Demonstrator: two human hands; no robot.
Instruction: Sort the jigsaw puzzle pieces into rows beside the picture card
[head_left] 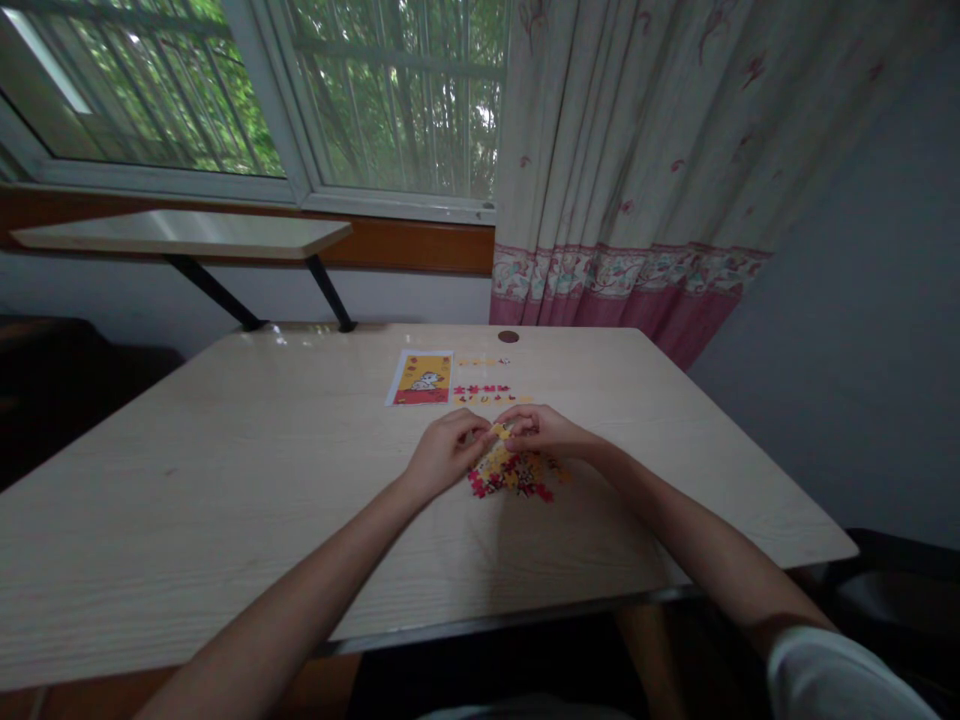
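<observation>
The yellow puzzle piece (pixel 501 431) is held just above the tabletop (pixel 225 480), toward its far edge and about midway between its side edges. The left hand (pixel 444 452) and the right hand (pixel 541 430) both pinch it at the fingertips; whether it is one piece or two joined cannot be told. A pile of loose puzzle pieces (pixel 517 476) lies directly beneath. Sorted rows of pieces (pixel 480 391) and a reference picture (pixel 421 379) lie nearer the far edge. Risk: a slipped pinch would probably drop the piece into the pile, where similar colours would hide it.
</observation>
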